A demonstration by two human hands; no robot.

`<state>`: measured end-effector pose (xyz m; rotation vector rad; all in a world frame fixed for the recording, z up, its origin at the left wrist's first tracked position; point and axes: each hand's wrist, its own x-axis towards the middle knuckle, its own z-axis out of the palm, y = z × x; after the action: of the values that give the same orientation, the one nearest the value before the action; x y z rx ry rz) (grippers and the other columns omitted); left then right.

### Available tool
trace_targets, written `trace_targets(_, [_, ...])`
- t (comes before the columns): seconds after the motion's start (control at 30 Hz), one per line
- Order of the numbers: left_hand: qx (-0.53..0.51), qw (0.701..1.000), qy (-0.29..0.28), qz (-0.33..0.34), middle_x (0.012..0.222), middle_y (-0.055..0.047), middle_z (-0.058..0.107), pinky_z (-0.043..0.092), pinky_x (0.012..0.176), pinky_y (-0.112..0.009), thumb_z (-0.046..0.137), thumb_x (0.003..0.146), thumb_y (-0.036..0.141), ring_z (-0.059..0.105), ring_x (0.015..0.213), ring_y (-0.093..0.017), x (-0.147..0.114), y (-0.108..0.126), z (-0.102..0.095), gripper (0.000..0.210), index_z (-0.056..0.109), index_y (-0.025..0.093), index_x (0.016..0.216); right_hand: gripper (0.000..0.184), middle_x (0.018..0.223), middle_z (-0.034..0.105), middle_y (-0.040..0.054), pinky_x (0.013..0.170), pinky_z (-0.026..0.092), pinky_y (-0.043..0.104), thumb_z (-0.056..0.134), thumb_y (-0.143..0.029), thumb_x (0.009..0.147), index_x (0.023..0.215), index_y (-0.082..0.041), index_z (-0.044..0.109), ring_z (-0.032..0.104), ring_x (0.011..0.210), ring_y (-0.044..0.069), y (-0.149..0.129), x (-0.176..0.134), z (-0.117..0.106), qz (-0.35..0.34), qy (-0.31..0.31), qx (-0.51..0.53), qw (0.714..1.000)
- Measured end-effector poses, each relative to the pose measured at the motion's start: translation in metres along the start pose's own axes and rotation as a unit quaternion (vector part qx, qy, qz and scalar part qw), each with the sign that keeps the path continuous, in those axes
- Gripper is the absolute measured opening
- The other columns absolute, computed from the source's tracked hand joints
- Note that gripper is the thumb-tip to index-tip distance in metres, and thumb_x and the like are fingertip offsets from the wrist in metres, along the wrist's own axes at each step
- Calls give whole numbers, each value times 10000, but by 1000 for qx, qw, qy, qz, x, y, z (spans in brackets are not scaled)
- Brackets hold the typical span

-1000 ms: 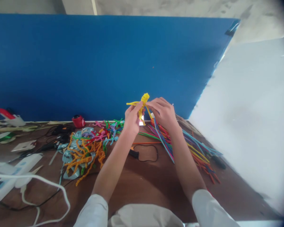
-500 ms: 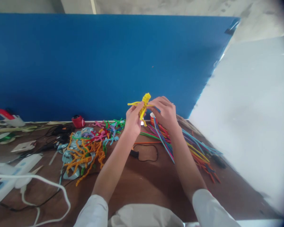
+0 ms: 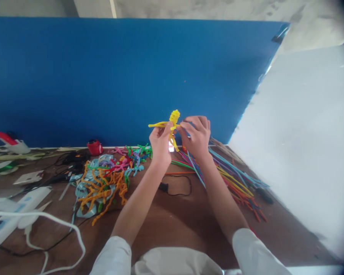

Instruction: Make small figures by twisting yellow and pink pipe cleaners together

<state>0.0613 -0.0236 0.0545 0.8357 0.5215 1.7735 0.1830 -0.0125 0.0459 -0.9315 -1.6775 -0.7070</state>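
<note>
A yellow pipe-cleaner figure [image 3: 174, 116] is held up above the table in front of the blue panel. It has a coiled upper end and thin limbs sticking out to the left and downward. My left hand [image 3: 160, 145] is closed on its middle, thumb against the body. With fingertips pinched, my right hand [image 3: 197, 135] grips a short yellow strand at the figure's right side. Behind the hands, a red cup is mostly hidden, and a small bright screen [image 3: 171, 146] shows just below the figure.
Left of my arms lies a heap of twisted pipe-cleaner figures [image 3: 106, 187], many orange. Straight colored pipe cleaners [image 3: 235, 181] spread out at right. A black cable [image 3: 190, 187] loops between my forearms. A white power strip [image 3: 23, 206] and white cord [image 3: 71, 225] occupy the left side.
Both hands and the yellow figure have shifted slightly left. The figure has turned a little, and its limbs point differently. My right fingers still pinch at its right side.
</note>
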Motion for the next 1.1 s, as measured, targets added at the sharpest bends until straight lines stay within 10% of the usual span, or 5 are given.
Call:
trace_targets(0.57, [-13,1000,-16,6,723,8,652,465,635,-207,858,664,306,578,617,-62,4,-7,-3,246,669,173,749,141,983,755,6,808,372,355,572,-228,984,1034,-280,693,598,939,187,6,2,-3,-119,-9,-19,993])
trace_targets(0.93, [89,990,-2,109,762,-10,690,503,695,-229,798,754,342,636,701,-102,7,-15,-5,229,690,155,829,212,811,687,26,768,399,358,597,-293,951,755,-218,626,576,797,188,-1,4,3,28,-9,123,992])
trace_targets(1.1, [119,980,-16,158,804,-22,710,525,731,-241,769,797,347,658,742,-114,7,-17,-7,211,697,161,867,260,702,600,0,668,410,302,661,-372,895,704,-205,605,539,692,149,-10,7,2,170,-10,304,937])
